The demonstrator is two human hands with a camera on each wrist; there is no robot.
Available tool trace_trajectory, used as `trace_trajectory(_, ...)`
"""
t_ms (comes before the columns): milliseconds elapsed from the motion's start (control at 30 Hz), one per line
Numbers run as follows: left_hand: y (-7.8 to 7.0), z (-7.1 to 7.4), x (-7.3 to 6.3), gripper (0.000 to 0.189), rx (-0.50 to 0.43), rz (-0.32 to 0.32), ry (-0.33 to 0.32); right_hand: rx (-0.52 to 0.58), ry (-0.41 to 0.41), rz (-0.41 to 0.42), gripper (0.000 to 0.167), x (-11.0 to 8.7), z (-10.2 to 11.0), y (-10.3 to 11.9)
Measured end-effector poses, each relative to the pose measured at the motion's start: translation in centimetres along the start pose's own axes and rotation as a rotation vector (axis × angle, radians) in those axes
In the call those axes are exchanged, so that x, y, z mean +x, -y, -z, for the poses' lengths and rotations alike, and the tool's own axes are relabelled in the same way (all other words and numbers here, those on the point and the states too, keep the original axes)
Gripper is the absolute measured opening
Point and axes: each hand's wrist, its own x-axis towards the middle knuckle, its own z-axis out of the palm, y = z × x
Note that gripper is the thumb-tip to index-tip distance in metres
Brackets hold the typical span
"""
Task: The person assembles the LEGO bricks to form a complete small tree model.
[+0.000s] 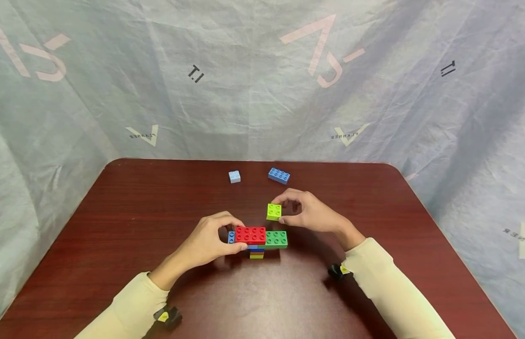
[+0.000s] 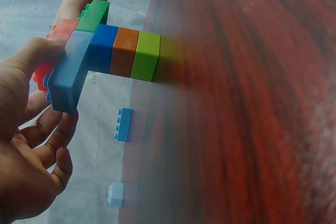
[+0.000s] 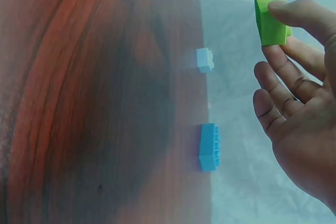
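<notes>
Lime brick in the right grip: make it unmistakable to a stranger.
At the table, find the T-shaped stack. Near its green end, the right grip pinches the lime brick. Unlike the stack's own lime piece, low down, it is held apart.

Stack (image 1: 250, 236) stands on the worktop (image 1: 161, 202) between left and right edges, its upper bar overhanging the column both sides. Left hand (image 1: 211, 238): at the bar's left end. Right hand (image 1: 312, 213): right of the held brick (image 1: 274, 212), which sits just beyond the bar's right half, apart from it. Near the far edge: left brick (image 1: 234, 177), right brick (image 1: 279, 175), apart. Curtain (image 1: 245, 113) behind that edge.
</notes>
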Motion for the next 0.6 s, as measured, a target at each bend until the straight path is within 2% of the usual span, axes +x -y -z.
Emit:
trace_trajectory(233,0.0,0.1,0.0,0.036,0.000,0.010,0.008,-0.054,-0.005,0.080,0.039,-1.1,-0.1,1.2)
trace_trajectory(600,0.0,0.1,0.0,0.036,-0.004,-0.001,0.003,-0.057,0.037,0.105,0.043,-2.7,-0.8,2.5)
